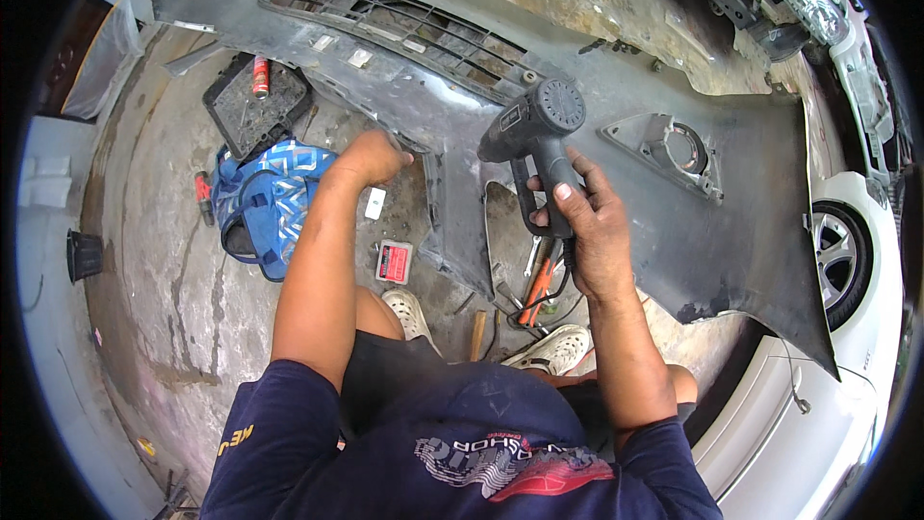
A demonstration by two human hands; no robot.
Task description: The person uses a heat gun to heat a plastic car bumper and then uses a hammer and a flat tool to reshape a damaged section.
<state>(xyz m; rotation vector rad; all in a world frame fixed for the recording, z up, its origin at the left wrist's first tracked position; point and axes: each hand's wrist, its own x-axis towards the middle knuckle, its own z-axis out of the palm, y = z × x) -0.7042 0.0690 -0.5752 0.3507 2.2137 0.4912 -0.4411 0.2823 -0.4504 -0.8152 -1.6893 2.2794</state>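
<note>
Head view: from where I stand, the person's right hand (602, 236) is wrapped around the handle of a black heat gun (544, 135), held above a big grey bumper cover (746, 241) that spreads out in front of the person. The left hand (371, 159) is at the cover's near inner edge; its fingertips are hidden, so I can't tell whether it grips or merely touches. The gun's nozzle points toward that hand's side, so, if the gun is running, a careless swing could burn the fingers. Heat lingering on one spot might warp the panel. Below, the cord (569, 255) droops near an orange-handled tool (541, 287) and a pale shoe (558, 349); a snag there could jerk the gun off aim.
</note>
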